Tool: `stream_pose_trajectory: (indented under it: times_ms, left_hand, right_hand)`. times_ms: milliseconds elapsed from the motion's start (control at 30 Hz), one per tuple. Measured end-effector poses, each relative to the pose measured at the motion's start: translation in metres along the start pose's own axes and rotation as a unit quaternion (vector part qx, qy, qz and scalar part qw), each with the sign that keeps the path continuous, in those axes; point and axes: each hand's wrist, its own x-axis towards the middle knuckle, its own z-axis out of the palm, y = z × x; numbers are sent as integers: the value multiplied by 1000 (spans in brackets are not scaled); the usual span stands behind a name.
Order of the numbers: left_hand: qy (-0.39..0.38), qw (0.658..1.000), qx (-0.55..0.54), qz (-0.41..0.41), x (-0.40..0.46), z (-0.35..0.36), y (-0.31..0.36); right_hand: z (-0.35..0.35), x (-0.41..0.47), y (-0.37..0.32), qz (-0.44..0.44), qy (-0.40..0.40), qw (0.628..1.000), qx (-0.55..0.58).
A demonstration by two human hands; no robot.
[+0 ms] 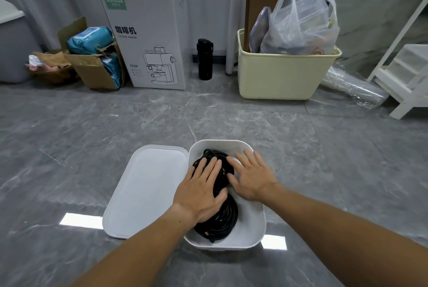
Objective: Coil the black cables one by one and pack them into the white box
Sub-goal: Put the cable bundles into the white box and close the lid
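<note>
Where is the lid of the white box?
The white lid lies flat on the grey floor, low in the head view, right against the left side of the white box, beside the left hand.

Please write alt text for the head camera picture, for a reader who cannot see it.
Two bare hands, left hand and right hand, press flat on coiled black cables inside an open white box on a grey floor. The box's white lid lies beside it on the left. Behind stand a coffee maker carton, a black bottle and a cream bin.
</note>
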Motion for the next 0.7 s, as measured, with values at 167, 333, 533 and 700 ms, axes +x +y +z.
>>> stream_pose_trajectory:
  times_ms: [167,333,533,700]
  left_hand:
    - [12,1000,-23,-5,-4,-1,3]
    - [11,999,-42,-14,-17,4,15]
    - [-18,999,-8,-27,-17,10,18]
    - [-34,999,-12,-34,-19,3,17]
  right_hand:
    - [2,-2,-3,-9,35,999,-4]
    - [2,-2,-3,-6,81,997,11]
    - [3,-3,-5,-4,88,996,13]
    - [-3,-6,-10,-10,89,996,11]
